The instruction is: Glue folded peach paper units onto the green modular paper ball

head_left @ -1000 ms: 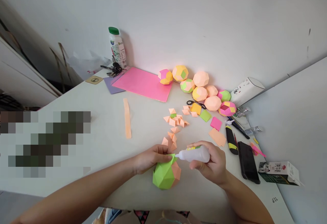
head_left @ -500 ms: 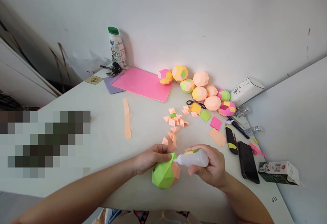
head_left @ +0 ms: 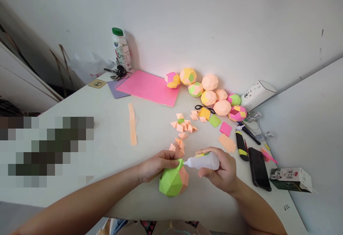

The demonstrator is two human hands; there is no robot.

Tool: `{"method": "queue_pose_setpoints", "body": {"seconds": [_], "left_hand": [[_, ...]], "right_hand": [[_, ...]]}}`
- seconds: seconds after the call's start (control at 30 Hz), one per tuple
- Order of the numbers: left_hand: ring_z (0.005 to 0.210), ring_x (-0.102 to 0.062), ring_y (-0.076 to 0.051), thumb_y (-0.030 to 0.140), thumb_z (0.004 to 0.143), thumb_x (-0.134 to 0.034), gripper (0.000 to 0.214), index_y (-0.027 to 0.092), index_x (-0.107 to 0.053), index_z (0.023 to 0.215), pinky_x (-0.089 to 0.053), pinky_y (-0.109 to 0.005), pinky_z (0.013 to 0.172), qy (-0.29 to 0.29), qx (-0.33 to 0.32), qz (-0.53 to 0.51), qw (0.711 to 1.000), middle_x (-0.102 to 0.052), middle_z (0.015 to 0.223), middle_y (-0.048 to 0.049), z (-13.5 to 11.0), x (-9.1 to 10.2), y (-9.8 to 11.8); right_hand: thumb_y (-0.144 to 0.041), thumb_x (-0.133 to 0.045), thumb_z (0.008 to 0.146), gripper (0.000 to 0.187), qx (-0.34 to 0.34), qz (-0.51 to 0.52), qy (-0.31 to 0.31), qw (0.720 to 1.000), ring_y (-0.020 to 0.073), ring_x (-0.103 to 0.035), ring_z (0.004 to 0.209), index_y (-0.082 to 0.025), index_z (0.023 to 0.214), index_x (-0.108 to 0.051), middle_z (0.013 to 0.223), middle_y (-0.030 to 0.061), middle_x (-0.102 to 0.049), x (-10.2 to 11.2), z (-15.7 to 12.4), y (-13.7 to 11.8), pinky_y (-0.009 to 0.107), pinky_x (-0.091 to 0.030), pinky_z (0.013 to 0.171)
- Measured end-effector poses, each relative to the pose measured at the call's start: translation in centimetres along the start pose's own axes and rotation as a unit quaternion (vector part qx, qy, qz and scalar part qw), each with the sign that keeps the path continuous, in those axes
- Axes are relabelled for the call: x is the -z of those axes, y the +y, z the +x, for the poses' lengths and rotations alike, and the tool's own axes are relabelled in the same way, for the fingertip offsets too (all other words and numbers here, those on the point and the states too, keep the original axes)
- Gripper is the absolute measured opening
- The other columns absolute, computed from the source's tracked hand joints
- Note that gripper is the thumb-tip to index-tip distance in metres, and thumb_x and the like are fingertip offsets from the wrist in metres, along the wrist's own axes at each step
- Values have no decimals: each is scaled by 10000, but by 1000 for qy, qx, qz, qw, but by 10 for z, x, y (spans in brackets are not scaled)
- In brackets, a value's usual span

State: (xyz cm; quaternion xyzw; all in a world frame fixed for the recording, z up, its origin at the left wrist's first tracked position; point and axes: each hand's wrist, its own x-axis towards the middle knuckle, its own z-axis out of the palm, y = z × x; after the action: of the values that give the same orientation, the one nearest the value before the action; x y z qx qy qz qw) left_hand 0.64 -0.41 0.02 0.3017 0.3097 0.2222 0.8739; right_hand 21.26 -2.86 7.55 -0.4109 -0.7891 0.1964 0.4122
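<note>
My left hand point(head_left: 155, 165) grips the top edge of a half-built paper ball point(head_left: 171, 182) made of green and peach facets, which rests on the white table point(head_left: 107, 145). My right hand point(head_left: 223, 172) is wrapped round a small white glue bottle point(head_left: 204, 161). The bottle lies almost level, and its nozzle touches the upper rim of the paper ball. Just beyond my hands lies a scatter of folded peach paper pieces point(head_left: 183, 128).
Several finished paper balls point(head_left: 211, 97) sit against the wall, with scissors point(head_left: 202, 107), coloured paper squares point(head_left: 226, 129), a black phone point(head_left: 258, 170), a marker point(head_left: 242, 145) and cartons to the right. A pink sheet point(head_left: 148, 86), keys point(head_left: 118, 72), a bottle point(head_left: 121, 51) and a peach strip point(head_left: 132, 123) lie left.
The glue bottle dipped a little and came back up, its nozzle staying at the ball's rim. My left hand kept its hold; the view shifted slightly.
</note>
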Motion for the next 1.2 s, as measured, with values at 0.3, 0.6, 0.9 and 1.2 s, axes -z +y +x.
{"method": "queue_pose_setpoints", "body": {"seconds": [0.3,0.6,0.9,1.2], "left_hand": [[590,-536,-127,319,641,-758,252,117,-639,732,-380,-245,575,13,3,-6,1000,-618,668,-22,1,-1,-4],[588,-526,-127,317,646,-749,236,123,-636,719,-370,-244,576,17,3,-6,1000,-612,660,-20,0,-2,-2],[579,-511,-128,313,636,-751,232,133,-620,700,-356,-243,566,2,17,7,1000,-595,642,-13,0,1,-5],[579,-513,-129,315,613,-765,257,128,-625,720,-359,-244,562,12,18,6,1000,-599,646,-18,0,-1,-4]], "right_hand": [[-580,-596,759,410,35,-8,-15,999,161,-681,598,-202,917,-589,728,46,-723,-4,2,-8,219,-527,510],[-562,-614,753,393,44,-5,-7,999,164,-688,616,-218,942,-590,741,39,-727,-3,3,-9,216,-536,526],[-581,-606,749,433,21,-22,21,999,185,-685,621,-192,938,-588,726,63,-720,-1,-1,0,246,-538,514],[-595,-610,737,436,-1,-7,-4,1000,174,-674,591,-189,898,-603,699,54,-714,-2,0,-3,238,-531,502]]}}
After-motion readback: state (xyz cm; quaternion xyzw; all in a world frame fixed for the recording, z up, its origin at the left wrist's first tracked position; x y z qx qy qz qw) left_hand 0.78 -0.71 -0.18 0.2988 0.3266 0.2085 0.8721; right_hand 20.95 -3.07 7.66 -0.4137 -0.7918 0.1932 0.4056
